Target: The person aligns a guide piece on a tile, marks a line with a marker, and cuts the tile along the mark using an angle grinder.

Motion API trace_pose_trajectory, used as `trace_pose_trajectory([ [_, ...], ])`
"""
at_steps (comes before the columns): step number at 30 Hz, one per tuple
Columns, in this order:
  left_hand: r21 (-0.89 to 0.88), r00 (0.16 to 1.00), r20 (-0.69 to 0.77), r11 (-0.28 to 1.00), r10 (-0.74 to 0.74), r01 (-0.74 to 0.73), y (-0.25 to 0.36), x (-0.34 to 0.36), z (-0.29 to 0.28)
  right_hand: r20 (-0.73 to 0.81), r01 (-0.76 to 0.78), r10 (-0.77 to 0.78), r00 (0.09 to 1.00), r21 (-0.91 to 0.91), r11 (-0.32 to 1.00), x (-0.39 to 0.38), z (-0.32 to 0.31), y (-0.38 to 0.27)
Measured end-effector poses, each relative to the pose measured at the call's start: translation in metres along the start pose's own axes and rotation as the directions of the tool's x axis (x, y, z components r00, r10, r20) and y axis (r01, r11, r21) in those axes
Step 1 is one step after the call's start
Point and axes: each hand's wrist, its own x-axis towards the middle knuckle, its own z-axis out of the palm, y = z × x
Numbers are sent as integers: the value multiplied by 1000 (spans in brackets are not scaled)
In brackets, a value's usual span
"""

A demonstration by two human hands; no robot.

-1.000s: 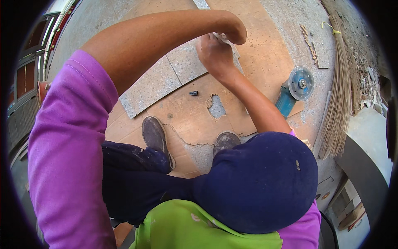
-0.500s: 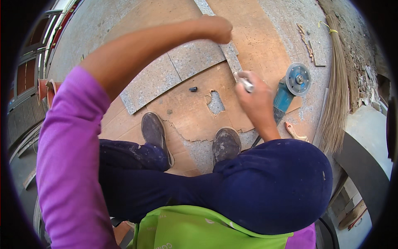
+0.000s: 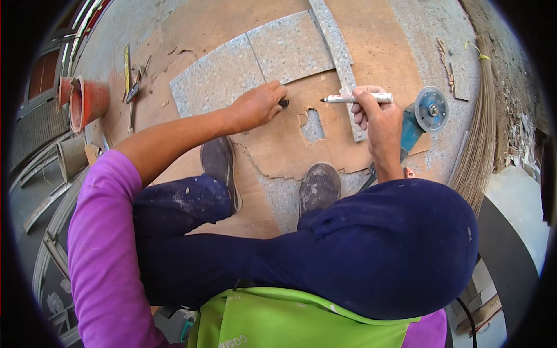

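Observation:
My right hand holds a white marker between thumb and fingers, its bare black tip pointing left above the brown sheet. Closed at the fingertips, my left hand grips the small black marker cap, low over the sheet. Beyond both hands lie speckled grey tiles with a straight joint between them. A long narrow strip of the same speckled material runs along their right edge, partly under my right hand and the marker. Between my hands the brown sheet has a ragged hole.
An angle grinder with an exposed disc lies right of my right hand. A straw broom lies farther right. Orange cones or buckets and hand tools are at the left. My shoes stand at the sheet's near edge.
My left hand has come back from the far strip to the black cap on the sheet. The marker now shows clearly in my right hand. The view has shifted slightly.

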Motion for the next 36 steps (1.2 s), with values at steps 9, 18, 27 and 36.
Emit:
trace_pose_trajectory([
  [9,-350,987,-2,925,-159,148,13,-6,-2,133,10,-8,991,-13,1000,0,16,24],
  [18,-424,970,130,873,-204,240,58,7,-27,143,6,-7,990,8,1000,0,5,13],
  [27,-592,954,221,750,-203,297,85,14,-37,185,-83,45,982,205,975,6,-10,11],
  [36,-234,975,-205,972,-86,37,110,15,-45,134,-110,67,989,345,932,1,-3,5],
])
